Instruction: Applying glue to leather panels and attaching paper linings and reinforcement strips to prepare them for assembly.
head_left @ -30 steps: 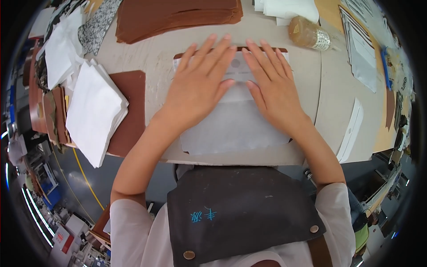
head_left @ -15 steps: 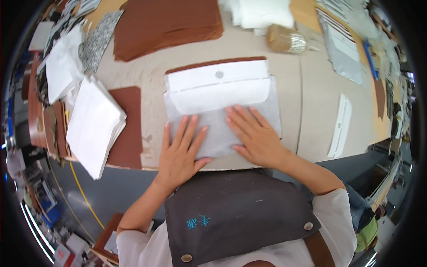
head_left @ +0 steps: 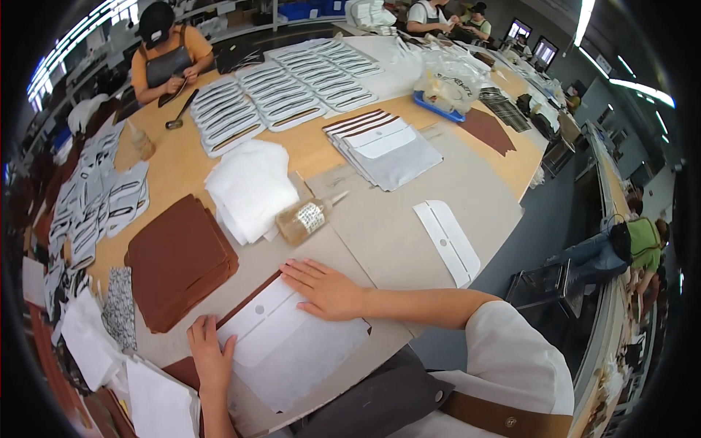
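A white flap-shaped sheet (head_left: 292, 343) with a small hole lies on a brown leather piece at the near edge of the table. My right hand (head_left: 325, 288) rests flat on its upper right part, fingers apart. At the sheet's left edge, my left hand (head_left: 210, 354) presses down with spread fingers. Neither hand grips anything.
A stack of brown leather pieces (head_left: 179, 259) lies to the left, a glue bottle (head_left: 305, 217) on its side beyond my right hand, white fabric (head_left: 252, 186) behind it, a loose white flap (head_left: 447, 241) to the right. Grey-and-white stacked pieces (head_left: 383, 146) lie farther off. A person (head_left: 169, 58) works across the table.
The view has swung up and to the right, showing the far table. My hands have moved apart to the sheet's left and upper right edges.
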`<action>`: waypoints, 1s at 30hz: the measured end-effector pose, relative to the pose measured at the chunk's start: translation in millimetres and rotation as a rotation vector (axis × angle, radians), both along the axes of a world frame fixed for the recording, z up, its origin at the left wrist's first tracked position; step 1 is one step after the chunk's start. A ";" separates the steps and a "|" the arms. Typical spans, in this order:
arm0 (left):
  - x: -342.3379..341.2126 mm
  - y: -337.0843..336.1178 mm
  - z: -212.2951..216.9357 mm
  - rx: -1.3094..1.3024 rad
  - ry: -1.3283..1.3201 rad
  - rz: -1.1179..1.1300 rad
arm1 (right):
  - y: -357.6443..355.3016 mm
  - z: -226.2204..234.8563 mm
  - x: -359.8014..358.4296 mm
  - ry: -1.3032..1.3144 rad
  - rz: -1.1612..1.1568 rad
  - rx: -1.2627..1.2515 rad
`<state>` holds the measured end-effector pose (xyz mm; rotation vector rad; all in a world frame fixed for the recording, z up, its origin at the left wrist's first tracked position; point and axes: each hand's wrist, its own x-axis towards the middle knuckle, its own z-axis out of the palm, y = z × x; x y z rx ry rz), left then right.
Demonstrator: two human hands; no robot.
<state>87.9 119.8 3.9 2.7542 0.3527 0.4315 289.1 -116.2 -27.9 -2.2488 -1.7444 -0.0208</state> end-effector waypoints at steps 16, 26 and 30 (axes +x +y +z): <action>-5.6 25.1 -3.5 -0.790 -0.102 0.091 | 19.2 16.7 21.8 0.527 -0.256 0.258; -57.1 -40.0 24.7 -0.680 0.132 0.253 | -30.5 57.0 -7.3 0.837 -0.341 -0.007; -40.3 -63.7 62.0 -0.730 0.181 0.287 | -59.5 51.9 -6.0 0.834 -0.303 0.226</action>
